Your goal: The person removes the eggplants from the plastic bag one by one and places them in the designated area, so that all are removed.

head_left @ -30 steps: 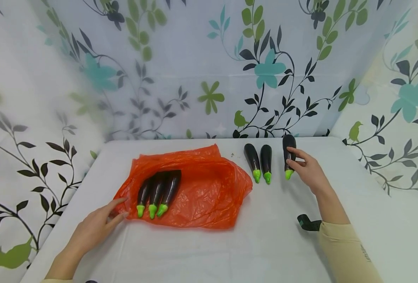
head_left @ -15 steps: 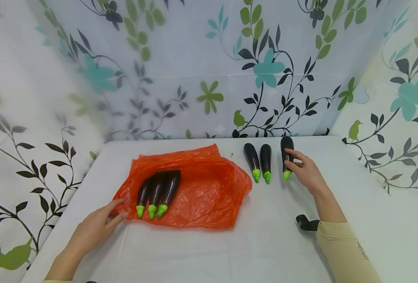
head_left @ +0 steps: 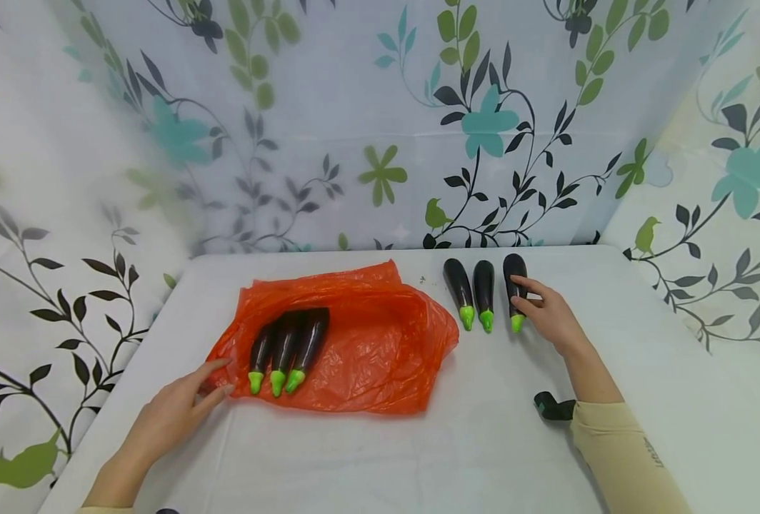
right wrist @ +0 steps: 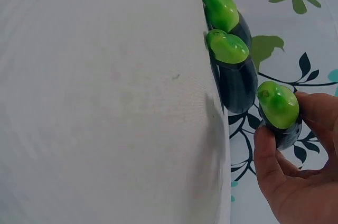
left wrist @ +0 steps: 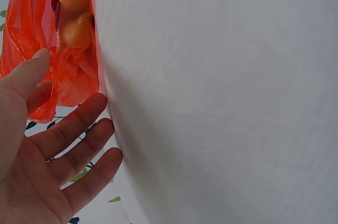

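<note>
"Currently, what does the right hand (head_left: pixel 550 314) hold?"

"One dark eggplant (head_left: pixel 515 266), the rightmost of the row at right of centre. Thumb and fingers pinch its sides; its green stem end points toward the lower edge of the head view. Whether it touches the white table (head_left: pixel 328 464) cannot be determined."

"Specify the adjacent items."

"Two loose eggplants (head_left: pixel 458 284) lie to its left, near each other on the table, stem ends likewise down-frame. A gap separates them from the gripped one."

"And the left hand (head_left: pixel 173 415)?"

"Fingers relaxed and nearly straight, thumb apart from forefinger, at the lower left corner of the red plastic bag (head_left: pixel 380 357), left of centre."

"Contents of the bag?"

"Three eggplants (head_left: pixel 286 346), side by side in its left half. The left wrist view shows two stem ends behind red film, upper left."

"Surroundings?"

"A beige sleeve (head_left: pixel 624 450) occupies the lower right; a leaf-patterned curtain (head_left: pixel 328 71) spans the upper frame."
</note>
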